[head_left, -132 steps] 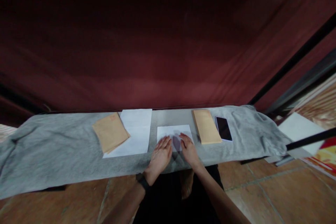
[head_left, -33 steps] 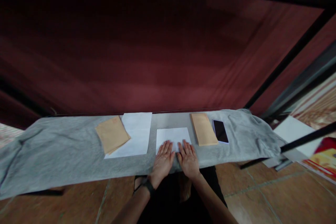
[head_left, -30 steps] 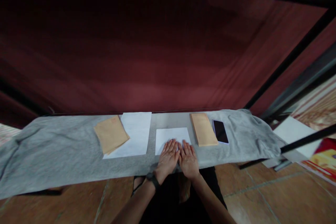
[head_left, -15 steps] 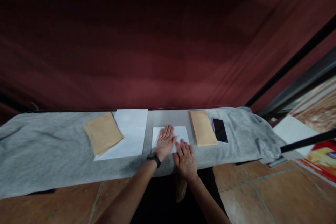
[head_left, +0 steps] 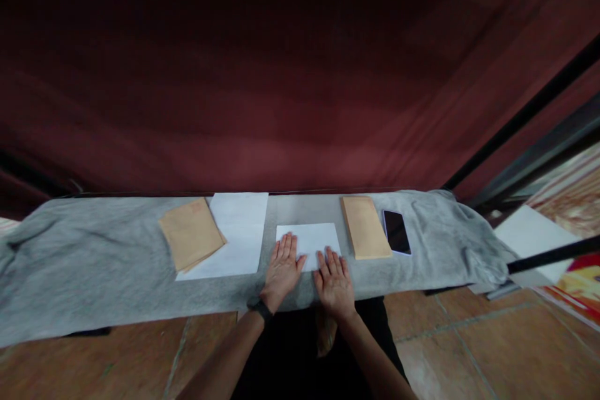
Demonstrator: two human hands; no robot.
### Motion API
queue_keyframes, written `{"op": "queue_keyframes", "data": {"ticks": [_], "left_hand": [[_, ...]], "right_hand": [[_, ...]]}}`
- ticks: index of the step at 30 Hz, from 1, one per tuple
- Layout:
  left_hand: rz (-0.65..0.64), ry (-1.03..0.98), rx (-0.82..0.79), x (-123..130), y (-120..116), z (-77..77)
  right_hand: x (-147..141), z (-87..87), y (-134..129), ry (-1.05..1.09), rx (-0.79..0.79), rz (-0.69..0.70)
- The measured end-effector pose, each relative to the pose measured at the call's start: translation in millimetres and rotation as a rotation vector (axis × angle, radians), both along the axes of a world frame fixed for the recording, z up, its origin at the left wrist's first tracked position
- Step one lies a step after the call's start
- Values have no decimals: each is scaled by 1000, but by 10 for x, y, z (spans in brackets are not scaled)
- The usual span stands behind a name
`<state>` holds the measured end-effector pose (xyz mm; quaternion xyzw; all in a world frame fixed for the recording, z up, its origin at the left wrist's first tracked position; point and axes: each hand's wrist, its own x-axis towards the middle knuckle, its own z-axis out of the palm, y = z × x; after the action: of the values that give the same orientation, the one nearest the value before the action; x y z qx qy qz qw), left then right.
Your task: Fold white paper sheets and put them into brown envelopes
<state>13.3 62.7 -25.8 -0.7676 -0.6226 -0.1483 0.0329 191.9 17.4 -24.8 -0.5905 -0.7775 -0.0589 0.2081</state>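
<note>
A small white sheet of paper [head_left: 309, 237], which looks folded, lies in front of me on the grey cloth. My left hand [head_left: 282, 267] rests flat over its left side, fingers stretched out, with a dark watch on the wrist. Over the paper's near right corner lies my right hand [head_left: 334, 281], palm down and fingers spread. Neither hand grips anything. The paper's near edge is partly hidden under the hands. Just right of it is a stack of brown envelopes [head_left: 366, 228].
Grey cloth [head_left: 117, 287] covers the narrow table. To the left, brown envelopes [head_left: 192, 234] overlap larger white sheets [head_left: 241, 234]. A phone [head_left: 397, 232] lies right of the envelope stack. Behind the table hangs a dark red curtain-like surface [head_left: 281, 106]; black bars [head_left: 525, 112] stand at right.
My left hand has slid from the middle of the white paper to its left side. My right hand stays at the near right corner. The view has shifted slightly.
</note>
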Motion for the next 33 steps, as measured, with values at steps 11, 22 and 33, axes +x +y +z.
{"op": "queue_keyframes", "data": {"ticks": [11,22,33], "left_hand": [[-188,43,31,-215,-468,181],[-226,89,70,-255,-479,134],[-70,37,117,-260,-537,-52]], "right_hand": [[-7,-53,115,30,-42,5],[-222,-41,632,-23,-56,24],[122,-129,376,-73,56,-88]]}}
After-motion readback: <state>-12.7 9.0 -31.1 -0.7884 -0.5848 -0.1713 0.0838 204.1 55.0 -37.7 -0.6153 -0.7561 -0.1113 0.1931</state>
